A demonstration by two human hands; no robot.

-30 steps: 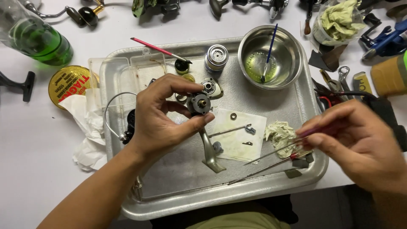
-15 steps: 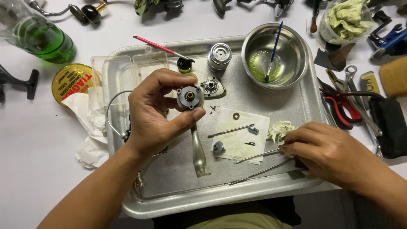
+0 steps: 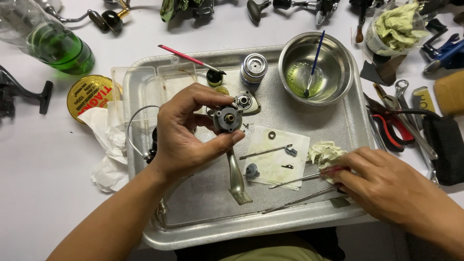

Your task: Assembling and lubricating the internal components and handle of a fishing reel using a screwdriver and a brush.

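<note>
A grey reel body (image 3: 228, 119) is gripped at frame centre by the left hand (image 3: 186, 133). A thin red-handled tool (image 3: 309, 177) is pinched by the right hand (image 3: 386, 186) at lower right. A round yellow tin (image 3: 89, 94) with red lettering lies at upper left.

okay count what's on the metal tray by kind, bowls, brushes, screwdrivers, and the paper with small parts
Steel bowl: 1
Brushes: 2, the pink brush and the blue brush standing in the bowl
Long-shaft screwdrivers: 2, one under the right hand, the red-handled screwdriver, and a second screwdriver
White paper: 1
Total: 6
</note>
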